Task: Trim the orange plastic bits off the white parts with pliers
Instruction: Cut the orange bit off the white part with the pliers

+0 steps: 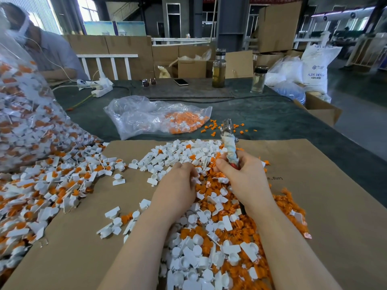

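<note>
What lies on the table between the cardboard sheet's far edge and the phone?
In the head view, a clear plastic bag of orange bits and a dark cable lie between the cardboard sheet and phone.

2 hands point(178, 185), 1 pliers point(229, 141), 2 bottles point(218, 69)

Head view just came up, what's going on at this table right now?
A person is sorting through a heap of white parts and orange bits on a cardboard sheet. The right hand grips a pair of pliers, head pointing up and away. The left hand is curled into the pile, apparently picking out a piece. A big clear bag of untrimmed parts spills out at left; a smaller bag lies behind.
</note>
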Tool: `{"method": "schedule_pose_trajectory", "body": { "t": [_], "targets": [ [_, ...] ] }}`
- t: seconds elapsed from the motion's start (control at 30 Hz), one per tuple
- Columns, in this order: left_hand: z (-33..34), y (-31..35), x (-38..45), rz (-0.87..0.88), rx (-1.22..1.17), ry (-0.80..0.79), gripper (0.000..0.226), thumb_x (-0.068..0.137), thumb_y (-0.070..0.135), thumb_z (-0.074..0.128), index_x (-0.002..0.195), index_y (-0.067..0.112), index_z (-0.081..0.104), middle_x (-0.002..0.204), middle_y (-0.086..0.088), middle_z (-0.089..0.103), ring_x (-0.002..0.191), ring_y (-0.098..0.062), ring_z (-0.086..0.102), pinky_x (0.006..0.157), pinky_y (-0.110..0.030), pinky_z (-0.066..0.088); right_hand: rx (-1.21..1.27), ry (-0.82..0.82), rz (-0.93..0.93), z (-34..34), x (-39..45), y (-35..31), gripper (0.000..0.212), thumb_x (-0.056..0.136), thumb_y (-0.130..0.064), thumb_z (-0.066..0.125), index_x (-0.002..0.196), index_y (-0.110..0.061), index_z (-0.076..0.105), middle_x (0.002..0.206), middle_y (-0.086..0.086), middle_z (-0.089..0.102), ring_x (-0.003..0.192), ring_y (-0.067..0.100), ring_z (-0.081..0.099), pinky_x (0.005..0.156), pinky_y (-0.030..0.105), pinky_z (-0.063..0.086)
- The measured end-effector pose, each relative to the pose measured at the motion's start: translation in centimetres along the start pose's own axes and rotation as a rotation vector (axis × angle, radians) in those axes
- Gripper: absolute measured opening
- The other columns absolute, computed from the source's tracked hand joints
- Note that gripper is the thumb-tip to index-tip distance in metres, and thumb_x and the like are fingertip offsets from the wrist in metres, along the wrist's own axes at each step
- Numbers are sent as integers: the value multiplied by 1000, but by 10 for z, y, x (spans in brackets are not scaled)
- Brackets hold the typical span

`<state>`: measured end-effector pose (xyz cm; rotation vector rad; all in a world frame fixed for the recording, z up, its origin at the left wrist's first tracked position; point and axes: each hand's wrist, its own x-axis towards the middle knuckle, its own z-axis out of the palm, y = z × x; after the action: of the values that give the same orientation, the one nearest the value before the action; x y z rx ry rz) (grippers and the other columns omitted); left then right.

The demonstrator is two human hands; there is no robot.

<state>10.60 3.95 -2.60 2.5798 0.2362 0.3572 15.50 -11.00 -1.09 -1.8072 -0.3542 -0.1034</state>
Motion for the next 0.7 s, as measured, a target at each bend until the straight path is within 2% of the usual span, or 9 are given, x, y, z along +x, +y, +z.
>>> {"method": "schedule_pose_trajectory", "body": {
  "t": [0.07,0.17,0.27,0.4,0.53,0.7],
  "targets": [
    [-1,-1,0,-14,-18,-3,22,98,14,51,118,22,52,113,-1,55,97,-18,58,86,-36,52,-4,6,2,0,0,1,7,89,-31,67,82,-29,65,77,-6,71,77,1,63,56,9,41],
    [-2,-1,0,-28,2,-29,27,98,15,50,123,23,57,115,-2,53,98,-17,58,87,-31,50,2,5,3,0,1,1,7,89,-30,67,82,-29,65,78,-4,71,78,5,63,60,14,42],
    [-3,-1,0,-23,12,-42,26,99,16,50,118,24,66,112,0,49,97,-16,59,86,-27,49,-1,0,4,0,1,1,7,89,-30,67,82,-28,65,79,-2,71,78,8,64,61,14,43],
    [-3,-2,-1,-10,18,-60,18,98,17,54,110,23,67,108,4,43,87,-12,56,76,-21,44,-4,2,8,0,1,2,7,89,-30,67,82,-28,65,77,-4,71,77,6,64,59,14,43],
    [-4,0,-1,-7,30,-61,17,95,15,56,107,22,66,109,4,49,96,-14,58,83,-24,48,-5,2,10,0,1,2,6,89,-30,67,83,-29,65,76,-10,71,76,0,63,59,13,41],
    [-5,2,-2,-70,6,-86,38,90,16,57,128,21,57,122,-1,47,104,-17,59,87,-29,52,-76,7,-9,0,2,4,8,89,-31,67,83,-26,66,77,-4,70,76,5,61,58,16,47]
  ]
}}
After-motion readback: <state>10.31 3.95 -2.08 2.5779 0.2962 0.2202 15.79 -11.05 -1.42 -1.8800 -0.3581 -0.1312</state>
